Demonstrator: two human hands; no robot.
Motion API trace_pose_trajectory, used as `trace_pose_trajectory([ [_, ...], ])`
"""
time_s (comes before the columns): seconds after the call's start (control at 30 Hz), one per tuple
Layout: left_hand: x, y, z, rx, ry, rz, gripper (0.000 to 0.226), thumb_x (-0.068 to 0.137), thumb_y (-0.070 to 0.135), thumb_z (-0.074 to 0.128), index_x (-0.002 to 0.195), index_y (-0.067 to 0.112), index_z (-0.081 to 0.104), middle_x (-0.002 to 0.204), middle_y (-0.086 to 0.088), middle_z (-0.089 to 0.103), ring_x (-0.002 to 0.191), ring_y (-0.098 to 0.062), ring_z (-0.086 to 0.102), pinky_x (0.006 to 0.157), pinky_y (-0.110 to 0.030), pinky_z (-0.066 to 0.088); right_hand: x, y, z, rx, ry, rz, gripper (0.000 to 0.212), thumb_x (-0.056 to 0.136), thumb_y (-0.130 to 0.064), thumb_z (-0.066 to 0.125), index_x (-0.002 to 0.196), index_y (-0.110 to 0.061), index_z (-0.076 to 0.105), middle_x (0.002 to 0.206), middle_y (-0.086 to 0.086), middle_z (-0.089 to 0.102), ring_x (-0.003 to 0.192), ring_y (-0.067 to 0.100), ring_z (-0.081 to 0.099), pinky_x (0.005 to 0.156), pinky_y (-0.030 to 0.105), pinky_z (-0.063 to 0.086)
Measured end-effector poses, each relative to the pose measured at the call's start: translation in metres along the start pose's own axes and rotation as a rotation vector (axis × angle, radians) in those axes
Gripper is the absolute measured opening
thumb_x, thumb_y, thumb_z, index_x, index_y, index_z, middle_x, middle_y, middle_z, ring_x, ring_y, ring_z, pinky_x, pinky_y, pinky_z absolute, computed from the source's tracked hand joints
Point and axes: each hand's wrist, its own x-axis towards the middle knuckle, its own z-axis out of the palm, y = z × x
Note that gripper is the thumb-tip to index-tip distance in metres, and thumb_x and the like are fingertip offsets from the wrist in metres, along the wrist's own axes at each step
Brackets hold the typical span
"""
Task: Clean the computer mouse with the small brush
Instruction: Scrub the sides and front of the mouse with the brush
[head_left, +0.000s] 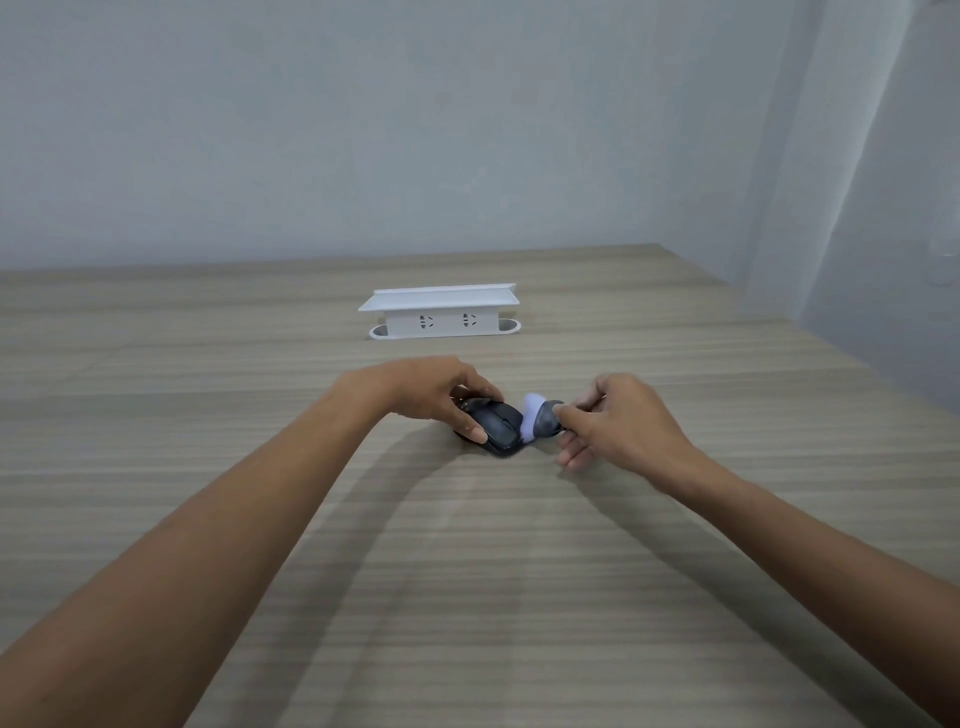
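A black computer mouse (497, 425) lies on the wooden desk (467, 571) in the middle of the view. My left hand (431, 392) grips it from the left, with the thumb on its near side and the fingers over its far side. My right hand (618, 423) pinches a small brush (540, 421) with a dark grey body and pale white-lilac bristles. The bristles touch the mouse's right side. Part of the mouse's left flank is hidden under my left fingers.
A white pop-up socket box (441, 313) with two outlets stands on the desk behind the hands. A grey wall rises at the back, and a second wall closes off the desk's right side.
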Motion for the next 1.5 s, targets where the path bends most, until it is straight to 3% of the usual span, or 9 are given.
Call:
trace_pose_trajectory([
  [0.1, 0.000, 0.000, 0.000, 0.005, 0.000, 0.004, 0.057, 0.080, 0.042, 0.081, 0.134, 0.034, 0.063, 0.116, 0.019, 0.064, 0.101, -0.001, 0.058, 0.095, -0.026, 0.044, -0.005, -0.001, 0.005, -0.021, -0.018, -0.013, 0.009, 0.092, -0.004, 0.060, 0.089, 0.000, 0.053, 0.073, 0.027, 0.074, 0.053, 0.031, 0.074, 0.047, 0.031, 0.058],
  [0.2, 0.000, -0.001, 0.000, -0.014, 0.003, 0.013, 0.055, 0.079, 0.044, 0.082, 0.131, 0.037, 0.064, 0.116, 0.022, 0.065, 0.106, -0.002, 0.060, 0.095, -0.025, 0.045, -0.015, -0.005, 0.016, 0.014, -0.094, -0.003, 0.015, 0.092, -0.003, 0.061, 0.079, -0.004, 0.054, 0.071, 0.027, 0.074, 0.058, 0.035, 0.075, 0.057, 0.041, 0.062],
  [0.5, 0.001, 0.001, 0.000, -0.011, -0.002, -0.016, 0.054, 0.079, 0.045, 0.081, 0.130, 0.039, 0.064, 0.102, 0.031, 0.061, 0.087, 0.018, 0.055, 0.080, -0.019, 0.038, -0.005, -0.014, 0.010, -0.158, 0.012, -0.116, 0.019, 0.088, -0.005, 0.057, 0.069, -0.008, 0.055, 0.065, 0.024, 0.073, 0.053, 0.031, 0.075, 0.063, 0.051, 0.064],
  [0.63, 0.000, 0.000, 0.000, -0.027, 0.003, 0.013, 0.049, 0.078, 0.045, 0.082, 0.125, 0.041, 0.066, 0.110, 0.026, 0.067, 0.100, 0.002, 0.061, 0.090, -0.025, 0.045, -0.016, -0.016, 0.022, -0.171, -0.091, -0.122, 0.018, 0.089, -0.005, 0.059, 0.072, -0.009, 0.054, 0.066, 0.022, 0.075, 0.053, 0.030, 0.074, 0.059, 0.042, 0.064],
  [0.7, -0.002, 0.003, 0.000, -0.022, 0.005, 0.016, 0.049, 0.079, 0.044, 0.082, 0.126, 0.040, 0.066, 0.110, 0.022, 0.067, 0.097, 0.000, 0.060, 0.087, -0.024, 0.044, -0.013, -0.016, 0.019, -0.173, -0.077, -0.123, 0.019, 0.089, -0.005, 0.059, 0.071, -0.008, 0.055, 0.066, 0.023, 0.074, 0.053, 0.031, 0.074, 0.058, 0.041, 0.063],
  [0.9, -0.004, 0.007, 0.000, -0.007, 0.010, -0.043, 0.056, 0.079, 0.043, 0.082, 0.132, 0.035, 0.063, 0.122, 0.015, 0.066, 0.112, -0.011, 0.060, 0.104, -0.033, 0.046, 0.002, -0.009, 0.004, -0.217, 0.040, -0.103, 0.012, 0.087, -0.010, 0.059, 0.086, 0.002, 0.056, 0.061, 0.020, 0.073, 0.050, 0.028, 0.073, 0.063, 0.052, 0.063],
  [1.17, -0.001, 0.004, 0.000, -0.028, 0.005, -0.038, 0.056, 0.076, 0.047, 0.083, 0.128, 0.039, 0.065, 0.123, 0.018, 0.067, 0.118, -0.010, 0.060, 0.107, -0.041, 0.045, -0.011, -0.013, 0.012, -0.170, -0.079, -0.100, 0.015, 0.091, -0.006, 0.059, 0.077, -0.008, 0.054, 0.068, 0.022, 0.075, 0.052, 0.028, 0.074, 0.052, 0.032, 0.059],
  [1.37, -0.003, 0.007, -0.001, -0.031, 0.006, -0.062, 0.056, 0.077, 0.044, 0.083, 0.129, 0.036, 0.064, 0.125, 0.015, 0.066, 0.119, -0.011, 0.060, 0.109, -0.042, 0.044, 0.001, -0.010, 0.000, -0.218, 0.029, -0.089, 0.011, 0.087, -0.004, 0.058, 0.076, -0.003, 0.058, 0.065, 0.022, 0.074, 0.051, 0.028, 0.074, 0.060, 0.046, 0.064],
  [1.5, -0.004, 0.008, -0.002, -0.044, 0.003, -0.051, 0.053, 0.078, 0.042, 0.083, 0.128, 0.034, 0.065, 0.124, 0.015, 0.067, 0.118, -0.011, 0.060, 0.109, -0.040, 0.044, -0.008, -0.011, 0.010, -0.177, -0.030, -0.101, 0.012, 0.088, -0.005, 0.060, 0.078, -0.005, 0.056, 0.066, 0.023, 0.074, 0.051, 0.028, 0.074, 0.053, 0.037, 0.062],
])
